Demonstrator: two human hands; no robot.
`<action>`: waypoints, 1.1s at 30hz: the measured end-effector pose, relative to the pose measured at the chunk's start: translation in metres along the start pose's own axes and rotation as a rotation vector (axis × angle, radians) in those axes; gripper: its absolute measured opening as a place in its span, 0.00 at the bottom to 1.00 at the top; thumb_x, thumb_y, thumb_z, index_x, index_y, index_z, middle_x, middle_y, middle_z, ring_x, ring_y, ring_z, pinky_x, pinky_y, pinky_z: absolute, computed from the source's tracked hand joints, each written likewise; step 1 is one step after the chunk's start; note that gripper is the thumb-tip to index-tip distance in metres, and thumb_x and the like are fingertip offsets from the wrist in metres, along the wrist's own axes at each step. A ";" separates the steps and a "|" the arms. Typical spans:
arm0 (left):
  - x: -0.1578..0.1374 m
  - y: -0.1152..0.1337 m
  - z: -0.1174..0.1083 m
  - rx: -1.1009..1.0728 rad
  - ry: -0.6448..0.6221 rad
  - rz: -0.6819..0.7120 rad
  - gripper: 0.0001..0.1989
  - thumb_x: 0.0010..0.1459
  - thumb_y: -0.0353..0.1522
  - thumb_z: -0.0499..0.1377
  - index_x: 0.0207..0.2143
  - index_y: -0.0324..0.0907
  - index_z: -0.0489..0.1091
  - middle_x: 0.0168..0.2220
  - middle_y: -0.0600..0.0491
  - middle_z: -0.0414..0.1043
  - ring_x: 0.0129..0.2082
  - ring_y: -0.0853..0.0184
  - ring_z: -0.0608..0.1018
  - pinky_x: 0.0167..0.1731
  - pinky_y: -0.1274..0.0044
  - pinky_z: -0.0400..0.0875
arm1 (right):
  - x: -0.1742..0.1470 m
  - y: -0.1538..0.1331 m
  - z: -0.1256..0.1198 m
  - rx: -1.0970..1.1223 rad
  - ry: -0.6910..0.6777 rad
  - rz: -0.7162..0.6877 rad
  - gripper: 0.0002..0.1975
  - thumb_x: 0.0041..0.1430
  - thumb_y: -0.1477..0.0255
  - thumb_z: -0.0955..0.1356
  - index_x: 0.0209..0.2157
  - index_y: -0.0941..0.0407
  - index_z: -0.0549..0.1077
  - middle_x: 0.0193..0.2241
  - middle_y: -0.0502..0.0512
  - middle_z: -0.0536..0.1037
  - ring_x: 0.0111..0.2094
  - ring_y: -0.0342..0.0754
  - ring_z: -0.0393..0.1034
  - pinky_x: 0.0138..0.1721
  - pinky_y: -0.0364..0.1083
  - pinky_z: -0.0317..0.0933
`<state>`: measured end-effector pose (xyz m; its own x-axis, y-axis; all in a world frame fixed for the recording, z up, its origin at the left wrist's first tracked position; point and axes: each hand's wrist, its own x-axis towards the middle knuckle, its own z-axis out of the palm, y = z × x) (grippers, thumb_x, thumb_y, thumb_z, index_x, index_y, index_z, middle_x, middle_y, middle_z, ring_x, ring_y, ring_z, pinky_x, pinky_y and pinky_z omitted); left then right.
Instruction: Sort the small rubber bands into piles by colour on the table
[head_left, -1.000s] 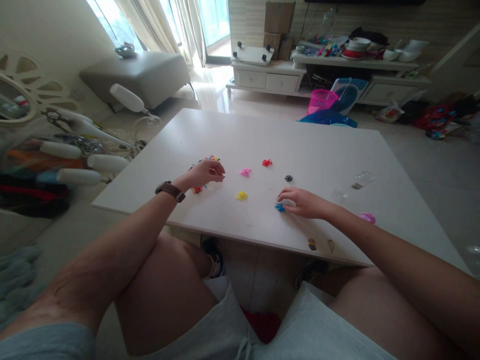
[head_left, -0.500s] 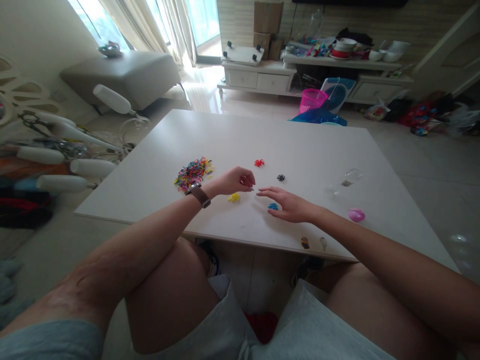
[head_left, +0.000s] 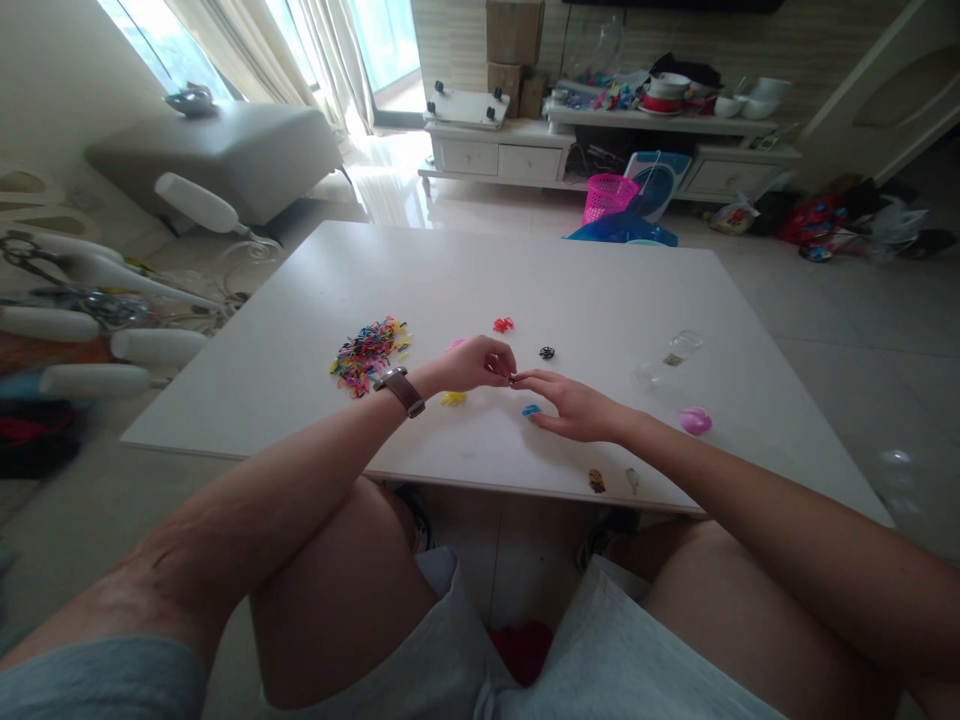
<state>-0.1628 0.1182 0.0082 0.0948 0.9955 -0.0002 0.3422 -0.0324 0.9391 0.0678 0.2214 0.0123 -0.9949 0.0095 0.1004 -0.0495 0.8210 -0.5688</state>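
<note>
My left hand (head_left: 484, 364), with a watch at its wrist, is pinched on a small dark band (head_left: 512, 379) over the middle of the white table (head_left: 480, 270). My right hand (head_left: 577, 405) has its fingers stretched out, and its fingertips meet the band at the left fingertips. Beneath the right thumb lies a small blue heap of bands (head_left: 531, 410). Close to the left hand are a yellow heap (head_left: 453, 398) and a pink heap (head_left: 456, 344), partly hidden. Red bands (head_left: 503, 325) and black bands (head_left: 547, 353) lie just beyond the hands.
A large mixed heap of coloured bands (head_left: 369, 352) lies to the left. On the right are clear plastic containers (head_left: 681, 346) and a pink rounded object (head_left: 695, 421). A yellow cartoon figure (head_left: 596, 481) and a small pale piece (head_left: 632, 481) sit by the near edge.
My right fingertips have come left to meet the dark band in my left fingers. The camera view has shifted slightly, and the pink heap now shows behind the left hand.
</note>
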 end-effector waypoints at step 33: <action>-0.001 -0.006 -0.016 0.106 0.101 -0.020 0.13 0.45 0.38 0.73 0.30 0.37 0.81 0.29 0.47 0.81 0.30 0.65 0.80 0.33 0.75 0.73 | 0.006 -0.001 -0.004 -0.037 0.032 -0.014 0.21 0.63 0.76 0.67 0.56 0.51 0.74 0.56 0.60 0.77 0.56 0.56 0.73 0.58 0.57 0.68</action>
<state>-0.1802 0.1190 0.0086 -0.0058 0.9997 0.0216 0.4406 -0.0168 0.8976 0.0624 0.2231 0.0162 -0.9908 0.0156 0.1344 -0.0596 0.8416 -0.5369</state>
